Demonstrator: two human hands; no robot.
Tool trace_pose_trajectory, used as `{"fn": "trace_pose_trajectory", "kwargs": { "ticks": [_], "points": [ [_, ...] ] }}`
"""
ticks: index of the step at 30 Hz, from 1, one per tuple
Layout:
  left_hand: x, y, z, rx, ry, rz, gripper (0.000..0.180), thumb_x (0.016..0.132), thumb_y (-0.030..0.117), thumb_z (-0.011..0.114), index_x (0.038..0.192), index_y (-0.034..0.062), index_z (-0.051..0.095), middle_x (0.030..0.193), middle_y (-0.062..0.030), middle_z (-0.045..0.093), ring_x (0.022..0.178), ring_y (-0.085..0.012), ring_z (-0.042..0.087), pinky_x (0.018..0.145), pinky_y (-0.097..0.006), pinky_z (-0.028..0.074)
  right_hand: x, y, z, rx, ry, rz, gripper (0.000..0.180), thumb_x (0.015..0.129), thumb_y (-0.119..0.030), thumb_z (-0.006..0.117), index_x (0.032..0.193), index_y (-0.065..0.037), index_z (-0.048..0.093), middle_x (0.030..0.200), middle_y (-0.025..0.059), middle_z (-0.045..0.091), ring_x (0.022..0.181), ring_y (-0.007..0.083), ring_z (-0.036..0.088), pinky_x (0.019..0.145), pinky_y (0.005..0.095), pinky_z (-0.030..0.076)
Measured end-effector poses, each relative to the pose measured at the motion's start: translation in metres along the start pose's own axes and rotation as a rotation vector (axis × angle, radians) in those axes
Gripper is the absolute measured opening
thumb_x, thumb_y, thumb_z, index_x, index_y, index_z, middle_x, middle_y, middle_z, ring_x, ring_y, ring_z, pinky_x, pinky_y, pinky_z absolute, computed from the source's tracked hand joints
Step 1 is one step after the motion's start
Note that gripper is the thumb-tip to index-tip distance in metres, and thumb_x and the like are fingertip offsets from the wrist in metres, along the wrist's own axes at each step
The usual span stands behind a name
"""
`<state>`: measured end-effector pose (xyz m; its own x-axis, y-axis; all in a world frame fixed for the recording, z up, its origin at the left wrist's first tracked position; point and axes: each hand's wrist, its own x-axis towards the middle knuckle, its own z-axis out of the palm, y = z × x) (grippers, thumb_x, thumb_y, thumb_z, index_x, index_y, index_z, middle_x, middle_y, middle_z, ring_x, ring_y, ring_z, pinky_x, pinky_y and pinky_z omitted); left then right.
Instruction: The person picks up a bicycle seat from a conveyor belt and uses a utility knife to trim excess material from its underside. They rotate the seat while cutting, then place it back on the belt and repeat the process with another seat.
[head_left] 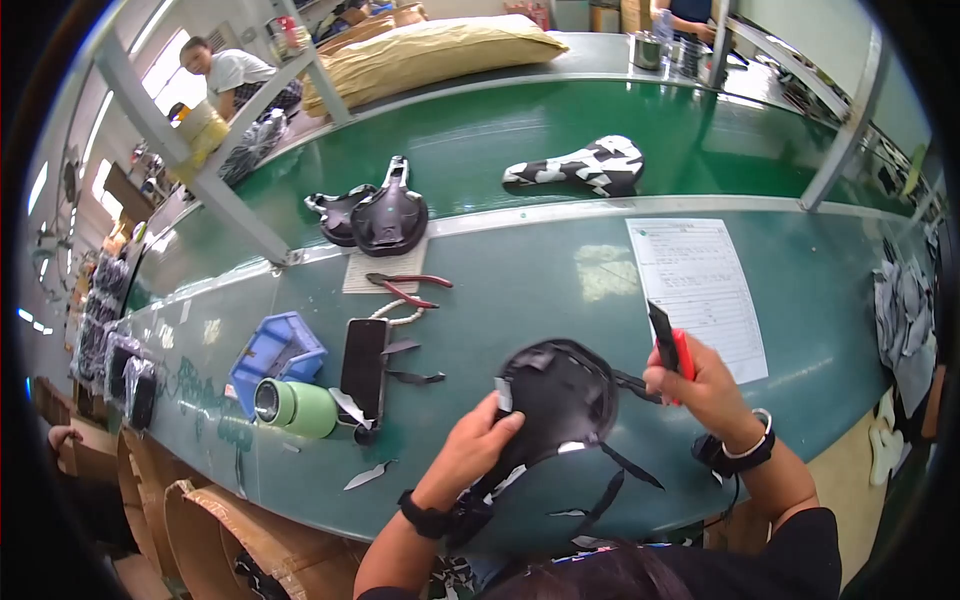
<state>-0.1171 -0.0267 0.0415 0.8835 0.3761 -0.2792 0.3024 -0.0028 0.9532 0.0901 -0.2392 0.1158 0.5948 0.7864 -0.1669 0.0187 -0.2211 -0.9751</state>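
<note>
A black bicycle saddle (pixel 555 395) lies underside up at the near side of the green table. My left hand (pixel 475 445) grips its left edge, thumb on the inner side. My right hand (pixel 705 385) is closed around a utility knife (pixel 682 355) with a red body and a dark upper end pointing up and away. A black strip (pixel 632 384) stretches from the saddle's right edge toward my right hand; whether the fingers touch it I cannot tell. Loose black strips (pixel 630 466) hang or lie by the saddle's near edge.
Left of the saddle are a phone (pixel 362 370), a green bottle (pixel 295 408), a blue tray (pixel 277 350) and red-handled pliers (pixel 410 288). Beyond stand black saddles (pixel 390 220), a black-and-white saddle (pixel 580 165) and a printed sheet (pixel 697 295). Metal posts (pixel 235 215) rise at both sides.
</note>
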Motion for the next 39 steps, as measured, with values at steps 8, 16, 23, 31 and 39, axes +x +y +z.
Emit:
{"fn": "trace_pose_trajectory", "kwargs": {
  "ticks": [8, 16, 23, 31, 39],
  "points": [
    [-0.006, 0.010, 0.019, 0.410, 0.041, 0.204, 0.045, 0.092, 0.026, 0.061, 0.129, 0.0018, 0.050, 0.104, -0.0220, 0.064, 0.097, -0.0404, 0.061, 0.082, -0.043, 0.049, 0.073, -0.017, 0.045, -0.626, -0.280, -0.410, 0.025, 0.087, -0.023, 0.068, 0.104, -0.007, 0.059, 0.081, 0.0147, 0.063, 0.077, 0.0327, 0.063, 0.068, 0.0414, 0.047],
    [-0.019, 0.040, 0.004, 1.076, 0.049, 0.496, 0.039, 0.084, 0.016, 0.068, 0.121, 0.0107, 0.060, 0.090, -0.0037, 0.066, 0.086, -0.0199, 0.062, 0.083, -0.036, 0.040, 0.038, 0.029, 0.036, -0.672, -0.379, -0.141, 0.024, 0.087, -0.022, 0.067, 0.105, -0.008, 0.060, 0.091, 0.0132, 0.064, 0.085, 0.0343, 0.062, 0.072, 0.0428, 0.048],
    [-0.037, 0.036, 0.032, 1.042, 0.081, 0.314, 0.051, 0.080, 0.026, 0.073, 0.121, 0.0020, 0.055, 0.120, -0.0163, 0.055, 0.112, -0.0298, 0.053, 0.099, -0.045, 0.035, 0.061, 0.031, 0.003, -0.325, -0.246, 0.013, 0.025, 0.091, -0.022, 0.066, 0.111, -0.007, 0.060, 0.079, 0.0046, 0.060, 0.067, 0.0144, 0.060, 0.061, 0.0303, 0.050],
    [-0.030, 0.011, 0.064, 0.822, 0.268, 0.327, 0.055, 0.082, 0.030, 0.073, 0.123, 0.0015, 0.052, 0.112, -0.0100, 0.059, 0.105, -0.0242, 0.055, 0.096, -0.042, 0.032, 0.243, 0.028, -0.084, -0.090, 0.262, -0.044, 0.045, 0.086, -0.029, 0.071, 0.124, -0.009, 0.057, 0.112, 0.0047, 0.057, 0.103, 0.0151, 0.053, 0.075, 0.0350, 0.052],
    [-0.030, 0.009, 0.063, 0.800, 0.336, 0.342, 0.054, 0.078, 0.030, 0.077, 0.120, 0.0035, 0.055, 0.104, -0.0089, 0.062, 0.097, -0.0248, 0.058, 0.093, -0.041, 0.032, 0.292, 0.046, -0.053, 0.165, 0.094, 0.074, 0.046, 0.085, -0.023, 0.073, 0.126, -0.011, 0.057, 0.099, 0.0024, 0.053, 0.076, 0.0136, 0.054, 0.060, 0.0291, 0.051]
  ]
}}
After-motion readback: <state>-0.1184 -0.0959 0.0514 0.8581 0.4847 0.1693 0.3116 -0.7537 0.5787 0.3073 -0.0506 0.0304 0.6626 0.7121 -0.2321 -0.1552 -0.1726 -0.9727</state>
